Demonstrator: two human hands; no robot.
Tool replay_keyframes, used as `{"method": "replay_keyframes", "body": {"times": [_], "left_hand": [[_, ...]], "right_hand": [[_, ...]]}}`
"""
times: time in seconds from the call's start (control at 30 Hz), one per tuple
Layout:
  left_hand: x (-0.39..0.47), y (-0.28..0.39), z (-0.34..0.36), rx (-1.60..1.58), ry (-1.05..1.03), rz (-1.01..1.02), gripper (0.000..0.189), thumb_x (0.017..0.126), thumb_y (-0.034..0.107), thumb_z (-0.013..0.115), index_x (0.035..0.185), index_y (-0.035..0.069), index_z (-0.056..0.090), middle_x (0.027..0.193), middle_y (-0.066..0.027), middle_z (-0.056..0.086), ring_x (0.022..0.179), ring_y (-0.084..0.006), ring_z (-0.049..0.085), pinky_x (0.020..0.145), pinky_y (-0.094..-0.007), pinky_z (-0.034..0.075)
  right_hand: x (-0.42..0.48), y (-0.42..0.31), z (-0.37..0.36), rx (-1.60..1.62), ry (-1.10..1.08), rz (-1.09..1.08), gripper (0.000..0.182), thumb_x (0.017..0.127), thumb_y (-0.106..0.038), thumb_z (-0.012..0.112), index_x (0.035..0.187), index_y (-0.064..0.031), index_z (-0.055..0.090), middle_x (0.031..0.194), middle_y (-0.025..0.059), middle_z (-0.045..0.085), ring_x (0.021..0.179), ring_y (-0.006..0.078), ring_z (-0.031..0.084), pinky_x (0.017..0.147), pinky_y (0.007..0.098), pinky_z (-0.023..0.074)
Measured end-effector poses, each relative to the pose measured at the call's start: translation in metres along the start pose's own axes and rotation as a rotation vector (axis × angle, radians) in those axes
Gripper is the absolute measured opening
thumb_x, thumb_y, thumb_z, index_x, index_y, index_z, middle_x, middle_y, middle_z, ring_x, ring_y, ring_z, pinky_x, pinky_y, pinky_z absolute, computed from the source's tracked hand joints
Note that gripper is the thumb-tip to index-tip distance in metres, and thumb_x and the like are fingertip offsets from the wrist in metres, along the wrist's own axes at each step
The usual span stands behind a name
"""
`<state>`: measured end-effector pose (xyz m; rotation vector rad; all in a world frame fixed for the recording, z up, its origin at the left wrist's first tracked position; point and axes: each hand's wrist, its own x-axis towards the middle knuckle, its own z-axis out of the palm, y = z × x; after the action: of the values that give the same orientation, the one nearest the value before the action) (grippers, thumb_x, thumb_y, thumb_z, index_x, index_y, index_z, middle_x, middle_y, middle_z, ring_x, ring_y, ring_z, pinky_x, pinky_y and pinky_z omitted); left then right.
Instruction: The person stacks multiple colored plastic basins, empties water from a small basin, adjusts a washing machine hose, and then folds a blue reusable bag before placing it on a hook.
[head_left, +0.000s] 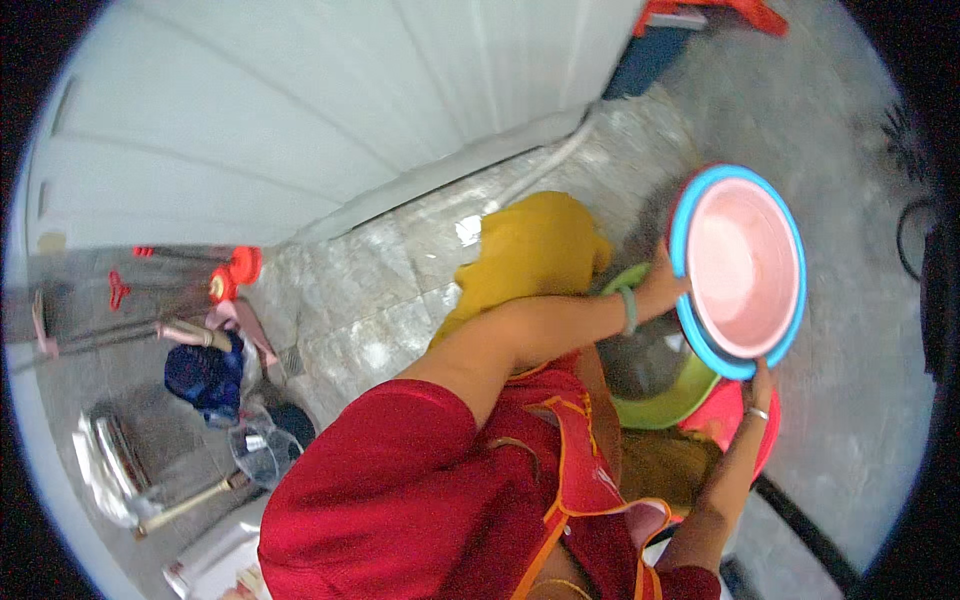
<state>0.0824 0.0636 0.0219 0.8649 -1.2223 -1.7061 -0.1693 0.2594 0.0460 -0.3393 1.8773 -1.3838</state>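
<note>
My left hand (661, 286), below a pale green bangle, grips the left rim of a blue plastic basin (701, 330). My right hand (760, 391), with a silver-coloured bracelet at the wrist, holds the same basin by its lower rim. Nested inside it is a pink basin (739, 277), in which I see nothing. A dark red edge shows along the blue rim's left side. Beneath and to the left of the stack, a green basin (660, 411) has a dark, shiny inside, partly hidden by my left arm. Part of a bright pink-red object (761, 435) shows below.
My knees in mustard trousers (536, 247) flank the green basin. A white panelled surface (337, 97) rises beyond the grey tiled floor (375, 322), with a pale hose (544, 169) along its base. Cleaning tools (225, 281), dark blue cloth (202, 375) and a transparent container (262, 446) are at left.
</note>
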Motion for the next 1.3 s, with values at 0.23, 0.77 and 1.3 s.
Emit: {"method": "replay_keyframes", "body": {"times": [0.23,0.77,1.3], "left_hand": [[0.017,0.018,-0.007,-0.011,-0.018,-0.204,0.047,0.072,0.016,0.065,0.11,-0.001,0.042,0.103,-0.013,0.053,0.094,-0.023,0.052,0.084,-0.0348,0.043],[-0.036,-0.016,0.123,-0.084,-0.648,-0.636,0.034,0.084,0.025,0.052,0.108,0.002,0.043,0.104,-0.0102,0.052,0.094,-0.0203,0.051,0.076,-0.0398,0.045],[-0.034,-0.033,0.13,-0.076,-0.924,-0.764,0.066,0.083,0.026,0.054,0.131,-0.001,0.018,0.124,-0.0191,0.039,0.108,-0.0332,0.044,0.086,-0.0421,0.041]], "right_hand": [[-0.004,-0.01,0.023,-0.045,0.12,-0.012,0.031,0.079,-0.027,0.056,0.095,-0.0013,0.054,0.074,0.0031,0.057,0.056,0.011,0.051,0.047,0.0262,0.0428],[-0.067,0.05,-0.171,0.213,0.496,0.171,0.027,0.078,-0.019,0.053,0.096,0.0007,0.055,0.084,0.0083,0.06,0.067,0.0182,0.059,0.056,0.0306,0.049],[-0.088,0.089,-0.174,0.329,0.624,0.31,0.028,0.083,-0.031,0.05,0.093,-0.006,0.056,0.076,0.0028,0.06,0.055,0.0133,0.054,0.044,0.0247,0.0413]]}}
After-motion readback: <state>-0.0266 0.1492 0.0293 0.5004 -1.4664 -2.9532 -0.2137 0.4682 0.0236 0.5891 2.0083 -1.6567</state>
